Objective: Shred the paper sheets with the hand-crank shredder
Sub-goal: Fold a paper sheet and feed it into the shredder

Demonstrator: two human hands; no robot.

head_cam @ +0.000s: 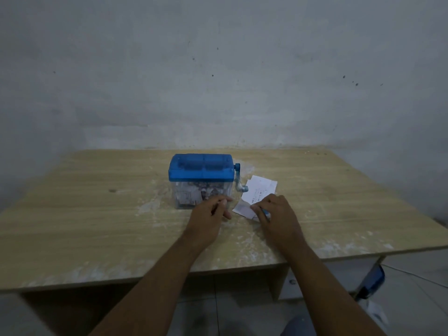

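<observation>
A hand-crank shredder [202, 169] with a blue lid and a clear bin stands mid-table; paper shreds show inside the bin. Its blue crank [238, 180] hangs down on the right side. Several white paper sheets [260, 191] lie on the table right of the crank. My right hand [276, 214] pinches the near edge of a small sheet [242, 209] in that pile. My left hand [213, 212] hovers just in front of the bin, fingers loosely curled, holding nothing that I can see.
The wooden table [97, 214] stands against a grey wall, its front edge near me. A blue object [372, 281] sits on the tiled floor at the right, below the table corner.
</observation>
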